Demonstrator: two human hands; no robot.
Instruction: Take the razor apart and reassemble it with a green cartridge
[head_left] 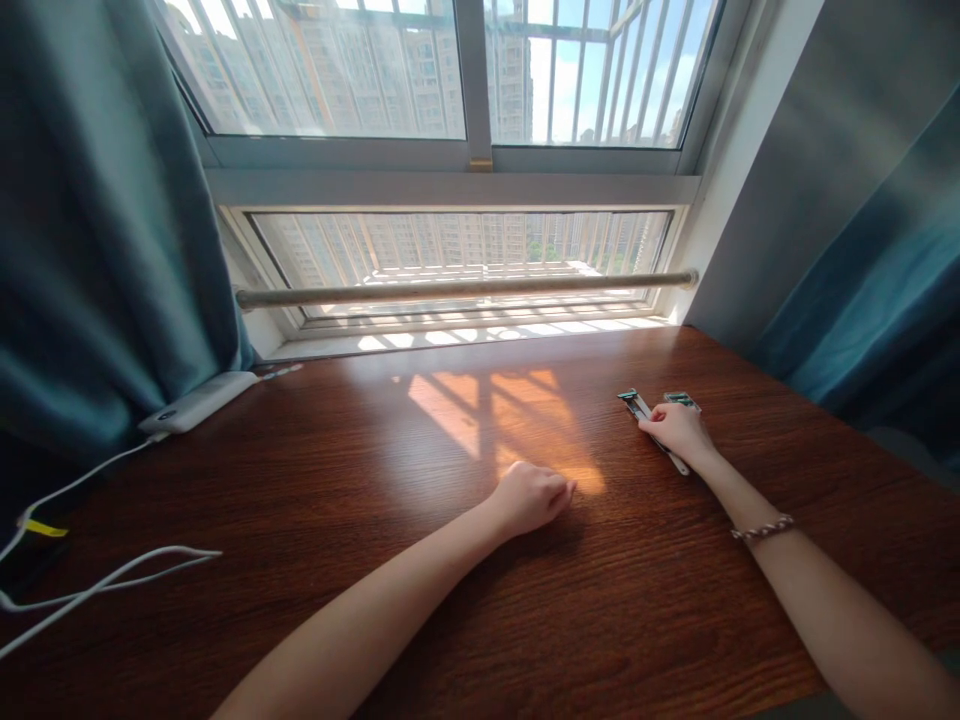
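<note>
The desk [315,520] runs up to the window [457,260] behind it, with a rail [465,290] across the window's lower part. At the desk's far left a power bank [199,402] lies against the curtain [97,230], its cable [97,585] trailing along the left edge. The left hand [529,497] rests on the desk near the middle. To its right and farther back, the right hand [679,430] lies on a flat strip [652,428]; a second strip [681,400] lies just beside it, on the right.

right hand [679,428] on flat sticks [651,418]
</note>
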